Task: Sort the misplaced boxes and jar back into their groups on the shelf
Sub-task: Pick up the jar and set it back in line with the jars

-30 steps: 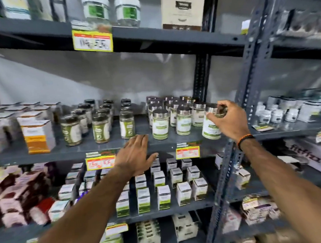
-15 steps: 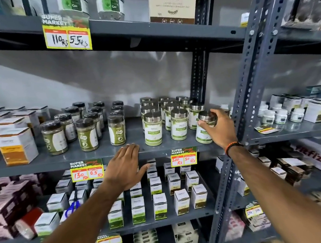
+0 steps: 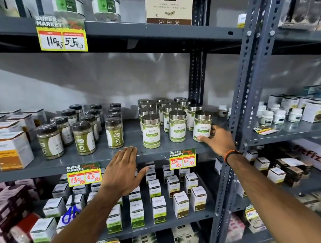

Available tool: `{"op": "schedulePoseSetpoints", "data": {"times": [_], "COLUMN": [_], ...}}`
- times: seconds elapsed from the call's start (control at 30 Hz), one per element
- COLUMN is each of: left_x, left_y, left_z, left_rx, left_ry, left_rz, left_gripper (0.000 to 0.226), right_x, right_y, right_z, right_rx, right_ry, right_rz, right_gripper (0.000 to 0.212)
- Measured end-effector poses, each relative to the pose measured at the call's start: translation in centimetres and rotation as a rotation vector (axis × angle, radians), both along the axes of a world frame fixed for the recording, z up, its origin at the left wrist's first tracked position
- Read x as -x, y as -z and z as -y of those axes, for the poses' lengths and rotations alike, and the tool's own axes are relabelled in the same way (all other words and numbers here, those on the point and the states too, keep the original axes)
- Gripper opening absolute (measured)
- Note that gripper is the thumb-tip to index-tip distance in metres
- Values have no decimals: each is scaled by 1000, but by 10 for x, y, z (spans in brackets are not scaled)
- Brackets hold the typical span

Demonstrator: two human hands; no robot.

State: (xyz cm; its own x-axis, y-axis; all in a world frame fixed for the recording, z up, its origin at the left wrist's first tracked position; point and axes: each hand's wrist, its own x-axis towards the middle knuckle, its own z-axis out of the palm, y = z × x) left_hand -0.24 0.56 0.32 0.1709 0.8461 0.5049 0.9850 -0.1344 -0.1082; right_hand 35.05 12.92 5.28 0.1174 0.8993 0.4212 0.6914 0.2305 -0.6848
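Note:
A silver-lidded jar with a green and white label (image 3: pixel 202 125) stands on the middle shelf (image 3: pixel 101 157), at the right end of a group of matching jars (image 3: pixel 177 126). My right hand (image 3: pixel 218 140) wraps its base, thumb in front and fingers behind. My left hand (image 3: pixel 121 172) lies flat against the shelf's front edge, fingers out, holding nothing. Dark-lidded jars of green powder (image 3: pixel 83 137) form a group to the left. White and orange boxes (image 3: pixel 11 149) sit at the far left.
A perforated grey upright (image 3: pixel 248 97) stands just right of my right hand. Small white boxes (image 3: pixel 159 207) fill the shelf below, with blue scissors (image 3: pixel 70 214) among them. White bottles (image 3: pixel 279 116) line the neighbouring shelf. Price tags (image 3: pixel 182 158) hang on the shelf edge.
The jar has come down from a tilted hold onto the shelf beside its group. My right hand slid from the lid to the base. My left hand stayed on the shelf edge.

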Motion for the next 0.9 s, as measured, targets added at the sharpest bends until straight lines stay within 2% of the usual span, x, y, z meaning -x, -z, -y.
{"op": "schedulePoseSetpoints", "data": {"times": [0.13, 0.33, 0.53, 0.9], "left_x": [2, 1, 0, -3], "left_y": [1, 2, 1, 2], "left_z": [-1, -2, -1, -1], "left_rx": [7, 18, 20, 14], "left_ry": [1, -12, -13, -24], "left_rz": [4, 2, 0, 6], "left_gripper": [92, 93, 93, 93], "right_x": [-3, -8, -7, -4], "right_y": [5, 1, -1, -2], "right_z": [-5, -10, -10, -9], "right_rx": [37, 68, 49, 38], "right_ry": [-65, -123, -99, -66], "right_rz": [-16, 8, 111, 135], "right_gripper": [72, 66, 62, 60]}}
